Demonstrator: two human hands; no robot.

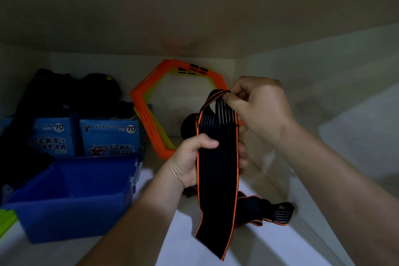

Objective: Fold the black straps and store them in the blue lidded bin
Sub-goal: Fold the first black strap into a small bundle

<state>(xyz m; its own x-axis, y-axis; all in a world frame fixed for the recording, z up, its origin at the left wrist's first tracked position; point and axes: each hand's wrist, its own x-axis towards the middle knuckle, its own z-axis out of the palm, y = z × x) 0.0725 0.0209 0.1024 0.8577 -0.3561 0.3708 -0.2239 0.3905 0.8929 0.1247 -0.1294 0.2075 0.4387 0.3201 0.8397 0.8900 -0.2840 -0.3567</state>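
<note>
A wide black strap (217,179) with orange edges hangs upright in front of me, its lower end dangling free. My left hand (190,162) grips its middle, thumb across the front. My right hand (257,106) pinches the narrow loop at the strap's top end. A second black strap (269,214) with grey stripes lies crumpled on the white shelf below. The blue bin (71,198) stands open at the lower left, with no strap visible inside and its lid not in view.
Blue "Lucky Star" boxes (110,138) stand behind the bin. Orange and yellow hexagon frames (151,101) lean against the back wall. Dark bags (54,90) fill the far left. A black ball (189,125) sits behind the strap. Green sticks (6,220) poke in at the left edge.
</note>
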